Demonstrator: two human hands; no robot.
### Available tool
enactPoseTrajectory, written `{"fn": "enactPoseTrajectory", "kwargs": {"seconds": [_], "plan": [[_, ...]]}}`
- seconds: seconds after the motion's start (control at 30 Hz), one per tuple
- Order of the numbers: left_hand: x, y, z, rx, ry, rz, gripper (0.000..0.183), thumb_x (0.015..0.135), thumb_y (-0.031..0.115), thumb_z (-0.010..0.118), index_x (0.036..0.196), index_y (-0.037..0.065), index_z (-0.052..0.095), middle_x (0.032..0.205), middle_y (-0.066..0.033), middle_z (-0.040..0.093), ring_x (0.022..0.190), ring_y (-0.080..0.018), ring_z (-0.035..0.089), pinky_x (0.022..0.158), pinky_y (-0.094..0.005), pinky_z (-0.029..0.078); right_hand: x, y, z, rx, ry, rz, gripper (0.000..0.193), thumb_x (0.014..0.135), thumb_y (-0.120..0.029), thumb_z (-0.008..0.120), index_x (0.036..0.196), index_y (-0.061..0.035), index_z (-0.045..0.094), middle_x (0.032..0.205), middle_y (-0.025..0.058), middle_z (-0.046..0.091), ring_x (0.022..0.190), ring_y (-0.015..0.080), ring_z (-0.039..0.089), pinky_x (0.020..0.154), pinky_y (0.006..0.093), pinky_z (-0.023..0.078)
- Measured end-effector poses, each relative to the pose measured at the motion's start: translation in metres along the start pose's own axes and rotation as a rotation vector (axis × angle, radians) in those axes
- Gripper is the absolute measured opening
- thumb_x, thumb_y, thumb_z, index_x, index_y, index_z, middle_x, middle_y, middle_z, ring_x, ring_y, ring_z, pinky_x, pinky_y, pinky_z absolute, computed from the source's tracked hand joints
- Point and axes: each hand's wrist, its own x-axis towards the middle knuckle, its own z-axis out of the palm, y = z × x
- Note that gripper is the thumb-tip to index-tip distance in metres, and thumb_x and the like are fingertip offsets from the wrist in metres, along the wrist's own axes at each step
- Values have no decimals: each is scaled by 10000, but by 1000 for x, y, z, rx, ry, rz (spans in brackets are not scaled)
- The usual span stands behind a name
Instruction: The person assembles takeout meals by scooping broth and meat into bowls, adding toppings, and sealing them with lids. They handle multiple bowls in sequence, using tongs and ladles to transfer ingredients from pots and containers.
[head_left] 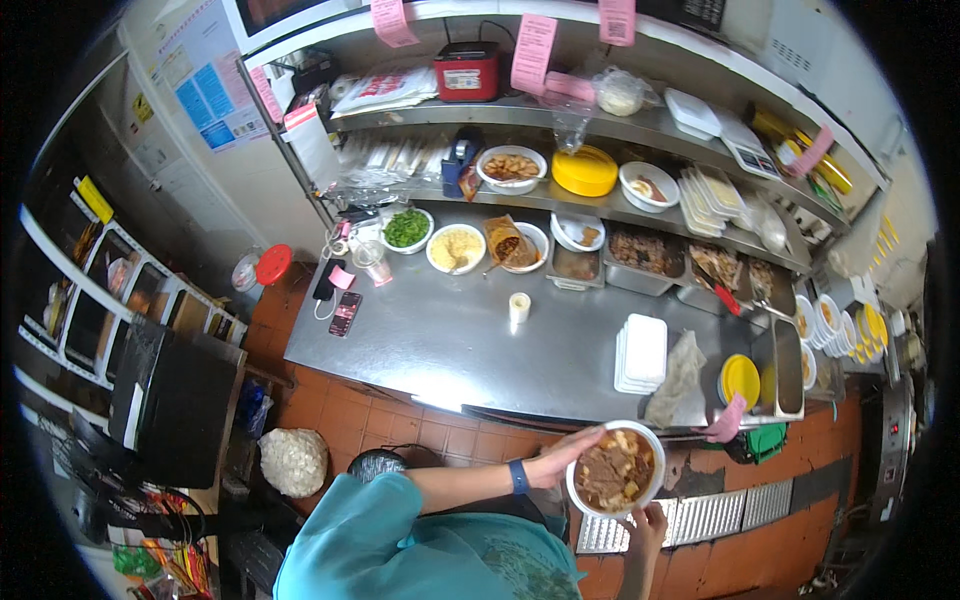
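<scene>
A white bowl of brown soup with meat slices and pale chunks is held just off the front edge of the steel counter. My left hand, a blue band on its wrist, presses flat against the bowl's left rim. My right hand comes up from below and grips the bowl's lower right side. Both hands carry the bowl above the tiled floor.
A stack of white square lids, a grey cloth, a yellow lid and a small white cup lie on the counter. Bowls of greens and toppings line its back. Two phones lie at its left. A floor grate runs below.
</scene>
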Motion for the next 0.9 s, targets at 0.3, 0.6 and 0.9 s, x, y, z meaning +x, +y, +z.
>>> {"fn": "enactPoseTrajectory", "kwargs": {"seconds": [0.3,0.6,0.9], "plan": [[-5,79,-107,-49,485,276,718,1006,601,393,1470,53,396,1481,-204,422,1391,-300,393,1114,-489,384,185,11,162,-102,-503,10,55,883,23,641,933,31,620,918,118,666,808,195,692,665,320,634],[-12,69,-298,-55,1210,198,485,1021,333,416,1272,-41,593,1183,-142,656,1079,-226,618,949,-344,474,244,79,338,-320,-801,81,122,863,-57,710,929,20,642,841,79,662,723,176,690,614,297,593],[-52,127,-436,-20,1000,284,373,988,181,485,1201,-84,637,1120,-145,689,1011,-210,644,913,-318,502,232,118,456,-263,-755,204,98,900,-24,650,977,33,631,940,80,652,854,155,664,717,320,637]]}}
